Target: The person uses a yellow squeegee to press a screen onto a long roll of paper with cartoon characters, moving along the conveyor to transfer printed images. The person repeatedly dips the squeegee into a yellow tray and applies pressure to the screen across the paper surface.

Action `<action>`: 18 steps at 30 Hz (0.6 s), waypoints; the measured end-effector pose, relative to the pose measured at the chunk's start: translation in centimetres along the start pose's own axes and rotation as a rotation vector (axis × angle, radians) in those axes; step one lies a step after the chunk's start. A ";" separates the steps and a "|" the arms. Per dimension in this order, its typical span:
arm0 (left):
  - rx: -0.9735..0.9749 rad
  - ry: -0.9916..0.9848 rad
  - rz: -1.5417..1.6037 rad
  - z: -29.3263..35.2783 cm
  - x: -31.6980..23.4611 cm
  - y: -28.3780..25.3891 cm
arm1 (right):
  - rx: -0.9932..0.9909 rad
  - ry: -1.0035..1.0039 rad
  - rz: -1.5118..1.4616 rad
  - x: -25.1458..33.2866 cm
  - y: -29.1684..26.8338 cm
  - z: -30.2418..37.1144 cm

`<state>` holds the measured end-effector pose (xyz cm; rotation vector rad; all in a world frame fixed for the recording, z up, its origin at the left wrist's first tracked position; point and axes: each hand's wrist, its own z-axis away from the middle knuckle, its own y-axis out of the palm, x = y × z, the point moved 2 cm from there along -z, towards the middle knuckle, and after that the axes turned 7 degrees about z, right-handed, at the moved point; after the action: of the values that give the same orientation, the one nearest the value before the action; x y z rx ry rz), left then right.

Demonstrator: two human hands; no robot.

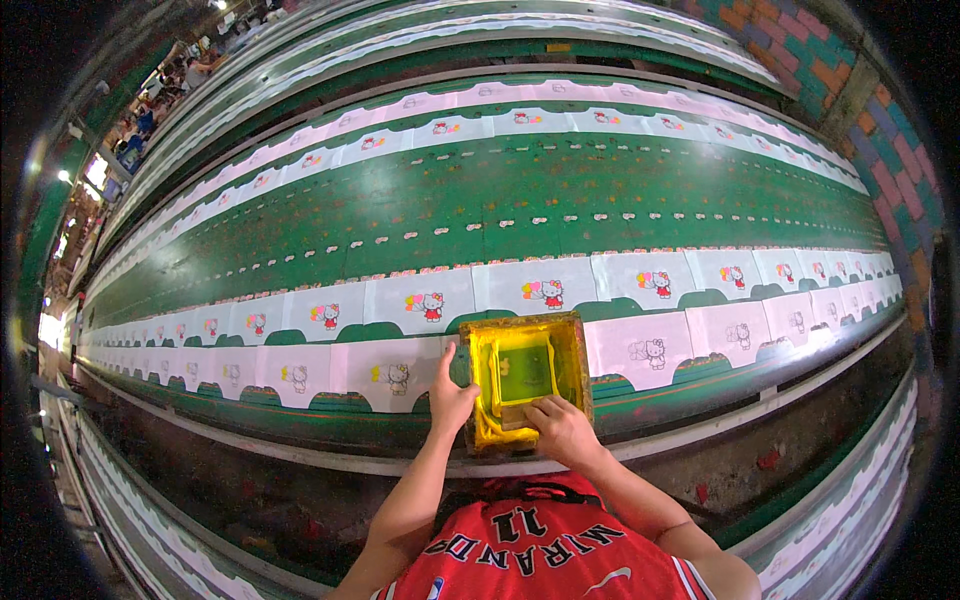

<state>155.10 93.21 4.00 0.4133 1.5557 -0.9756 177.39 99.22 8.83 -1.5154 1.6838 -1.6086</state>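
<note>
A wooden screen printing frame (583,365), its mesh and inner sides smeared with yellow ink, lies on the long green table in front of me. My left hand (453,393) holds its left side, thumb over the rim and fingers stretched along the outside. Inside the frame's near end, my right hand (563,432) grips a squeegee (516,415) with a light-coloured handle. Left of the frame, a pale fabric panel (388,374) bears a cartoon cat outline with yellow balloons. The panel on the right (640,353) shows only a grey outline. The frame hides the panel under it.
Rows of cut panels line both long edges of the green table (590,185). The farther near-side row carries coloured cat prints (542,291). A pale rail (350,462) runs along the near edge. More tables stand beyond and behind me; a block wall (900,165) is at right.
</note>
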 end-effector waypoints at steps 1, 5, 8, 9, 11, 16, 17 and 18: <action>-0.018 0.060 -0.042 -0.1 0.3 0.0 | -0.002 -0.002 0.006 0.2 -0.1 0.1; 0.029 -0.057 -0.074 0.0 0.0 -0.4 | -0.013 -0.018 0.016 0.9 -0.6 2.0; 0.038 -0.042 -0.017 -0.2 0.2 -0.3 | -0.021 -0.053 0.062 0.5 0.6 2.4; 0.022 0.004 -0.021 -0.2 0.6 -0.1 | -0.024 -0.069 0.073 0.0 1.0 1.8; -0.003 0.051 -0.020 -0.4 1.5 -0.1 | -0.034 -0.086 0.083 -1.2 1.9 -0.1; 0.108 -0.167 0.015 -0.6 -1.1 -0.3 | 0.072 0.066 0.032 -6.0 2.0 -8.5; 0.169 -0.310 0.064 -0.4 -2.5 -0.6 | 0.063 0.108 -0.003 -6.7 1.6 -10.0; 0.126 -0.188 0.023 -0.4 -1.6 -0.7 | 0.054 0.140 -0.041 -6.7 1.5 -11.0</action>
<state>154.70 93.51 5.71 0.4139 1.3226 -1.0667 170.07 109.84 8.06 -1.4500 1.6766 -1.8041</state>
